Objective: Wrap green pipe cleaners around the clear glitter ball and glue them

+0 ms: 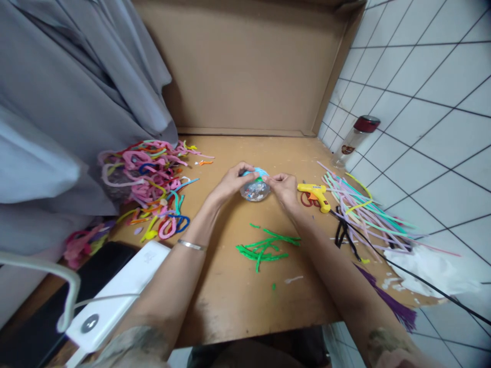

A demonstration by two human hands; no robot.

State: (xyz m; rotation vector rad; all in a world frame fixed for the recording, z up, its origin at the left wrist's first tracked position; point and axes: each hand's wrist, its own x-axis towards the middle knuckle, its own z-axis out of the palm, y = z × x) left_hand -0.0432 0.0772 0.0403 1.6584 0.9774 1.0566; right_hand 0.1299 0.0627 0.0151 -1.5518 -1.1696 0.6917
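Observation:
A small clear rounded container [255,192] with a light blue top and colourful bits inside sits between my hands at mid-table. My left hand [235,183] closes on its upper left side, fingers over the blue part. From the right, my right hand [283,187] pinches at a short green pipe cleaner piece [260,179] against the container's front; the fingertips partly hide it. Nearer to me lie several cut green pipe cleaners [264,249] in a loose heap.
A yellow hot glue gun [315,196] with a black cord lies right of my right hand. Pastel pipe cleaners [355,207] and a clear bottle [355,140] are further right. To the left are tangled colourful pipe cleaners [148,174] and a white power bank [118,294]. A cardboard panel [249,66] stands behind.

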